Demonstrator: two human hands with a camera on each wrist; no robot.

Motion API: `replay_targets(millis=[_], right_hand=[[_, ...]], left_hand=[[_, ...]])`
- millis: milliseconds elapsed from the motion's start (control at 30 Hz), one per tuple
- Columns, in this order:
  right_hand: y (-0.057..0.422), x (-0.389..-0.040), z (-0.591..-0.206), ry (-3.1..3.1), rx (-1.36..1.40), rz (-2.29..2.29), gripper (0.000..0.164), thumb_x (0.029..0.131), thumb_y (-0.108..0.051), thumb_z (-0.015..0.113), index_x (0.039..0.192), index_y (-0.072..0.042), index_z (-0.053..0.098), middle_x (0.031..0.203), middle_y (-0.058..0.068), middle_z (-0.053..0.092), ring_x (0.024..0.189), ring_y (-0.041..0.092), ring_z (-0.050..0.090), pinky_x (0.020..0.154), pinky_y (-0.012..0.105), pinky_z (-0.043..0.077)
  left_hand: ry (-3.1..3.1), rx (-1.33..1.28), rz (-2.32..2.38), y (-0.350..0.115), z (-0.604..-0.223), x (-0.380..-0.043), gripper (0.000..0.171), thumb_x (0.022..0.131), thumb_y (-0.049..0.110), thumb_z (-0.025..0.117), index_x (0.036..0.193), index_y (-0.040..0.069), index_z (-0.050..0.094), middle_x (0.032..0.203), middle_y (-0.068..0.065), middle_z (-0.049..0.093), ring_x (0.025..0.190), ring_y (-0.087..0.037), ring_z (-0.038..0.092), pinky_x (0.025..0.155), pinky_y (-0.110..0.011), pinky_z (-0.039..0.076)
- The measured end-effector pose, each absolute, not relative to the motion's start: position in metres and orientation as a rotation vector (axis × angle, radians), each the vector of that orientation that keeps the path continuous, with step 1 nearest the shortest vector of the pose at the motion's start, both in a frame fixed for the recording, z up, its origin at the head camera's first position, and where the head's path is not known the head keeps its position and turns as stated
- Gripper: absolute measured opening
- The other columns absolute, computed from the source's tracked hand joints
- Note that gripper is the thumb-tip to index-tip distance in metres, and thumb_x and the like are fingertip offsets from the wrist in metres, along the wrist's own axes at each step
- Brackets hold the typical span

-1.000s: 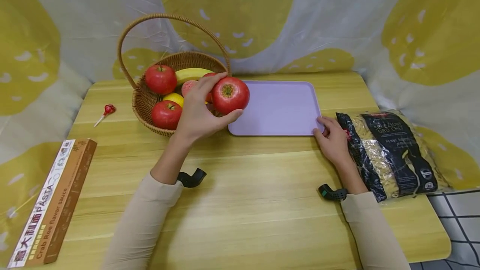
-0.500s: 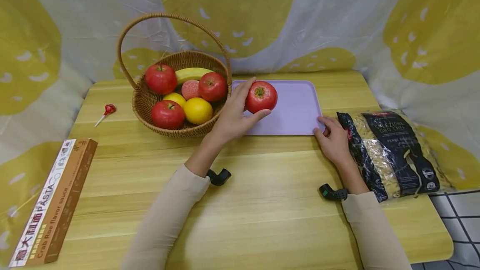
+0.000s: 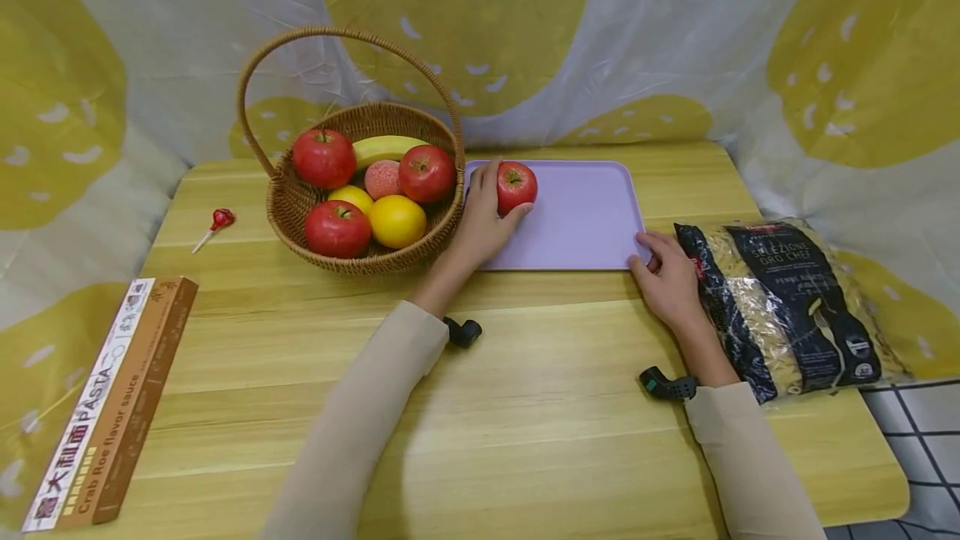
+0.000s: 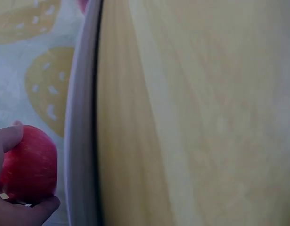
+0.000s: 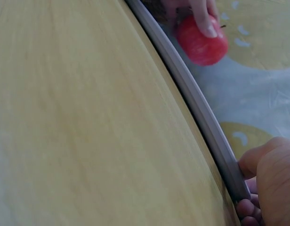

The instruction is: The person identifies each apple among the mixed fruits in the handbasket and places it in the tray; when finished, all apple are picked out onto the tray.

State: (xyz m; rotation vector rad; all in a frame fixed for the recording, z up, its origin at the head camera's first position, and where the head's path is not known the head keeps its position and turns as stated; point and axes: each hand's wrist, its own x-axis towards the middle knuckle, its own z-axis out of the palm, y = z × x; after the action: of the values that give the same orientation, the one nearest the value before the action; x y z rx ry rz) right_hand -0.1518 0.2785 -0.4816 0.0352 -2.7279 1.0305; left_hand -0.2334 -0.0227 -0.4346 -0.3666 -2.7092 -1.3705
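My left hand (image 3: 480, 223) grips a red apple (image 3: 519, 186) at the left part of a lilac tray (image 3: 581, 207). In the left wrist view, thumb and fingers wrap around the apple (image 4: 32, 165), and a narrow gap shows between it and the tray's rim (image 4: 81, 141). I cannot tell whether the apple touches the tray's surface. My right hand (image 3: 667, 282) pinches the tray's near right corner. The right wrist view shows its thumb over the rim (image 5: 206, 122) and other fingertips beneath. Beside the left hand stands a wicker basket (image 3: 352, 266) with a tall handle.
Inside the basket lie several fruits: red apples (image 3: 337, 229), a banana (image 3: 386, 148), lemons (image 3: 399, 222) and a peach-like fruit (image 3: 383, 179). A lollipop (image 3: 217, 223) and a pasta box (image 3: 112, 402) lie at left. A bag of penne (image 3: 795, 307) lies right of the right hand.
My left hand has carried the apple from in front of the basket rightward to the tray, then lowered it and shifted slightly left. My right hand has stayed at the tray's corner.
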Motion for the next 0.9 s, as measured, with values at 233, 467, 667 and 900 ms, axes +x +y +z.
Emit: replay_targets(millis=[233,467,667,900], right_hand=[[0.279,-0.154,-0.481,-2.722,0.034,1.056,0.044,0.099,-0.015,0.064,0.139,0.003,0.062,0.144,0.023,0.057,0.083,0.021,0.051,0.069,0.018,0.035],[0.279,-0.152,-0.482,-2.742,0.013,1.043,0.045,0.099,-0.015,0.064,0.14,0.002,0.061,0.146,0.022,0.056,0.084,0.022,0.052,0.07,0.02,0.035],[0.279,-0.151,-0.482,-2.73,0.026,1.034,0.044,0.098,-0.014,0.064,0.139,0.004,0.062,0.145,0.024,0.057,0.082,0.022,0.052,0.07,0.022,0.036],[0.279,-0.152,-0.482,-2.719,0.041,1.038,0.044,0.097,-0.014,0.065,0.138,0.004,0.062,0.144,0.024,0.057,0.081,0.019,0.051,0.07,0.021,0.036]], left_hand=[[-2.664,-0.245,-1.389,-0.018,-0.453,-0.25,0.082,0.095,0.031,0.075,0.16,0.01,0.029,0.159,-0.015,0.036,0.144,-0.029,0.042,0.124,-0.041,0.034],[-2.586,-0.174,-1.507,-0.019,-0.462,-0.258,0.081,0.093,0.027,0.078,0.156,0.008,0.03,0.152,-0.017,0.041,0.14,-0.029,0.045,0.122,-0.041,0.037],[-2.587,-0.147,-1.525,-0.018,-0.461,-0.262,0.086,0.094,0.027,0.076,0.16,0.005,0.024,0.157,-0.02,0.034,0.145,-0.033,0.039,0.125,-0.042,0.032],[-2.735,-0.047,-1.466,-0.018,-0.455,-0.254,0.104,0.095,0.036,0.073,0.165,0.004,0.003,0.171,-0.022,0.012,0.159,-0.033,0.018,0.131,-0.041,0.017]])
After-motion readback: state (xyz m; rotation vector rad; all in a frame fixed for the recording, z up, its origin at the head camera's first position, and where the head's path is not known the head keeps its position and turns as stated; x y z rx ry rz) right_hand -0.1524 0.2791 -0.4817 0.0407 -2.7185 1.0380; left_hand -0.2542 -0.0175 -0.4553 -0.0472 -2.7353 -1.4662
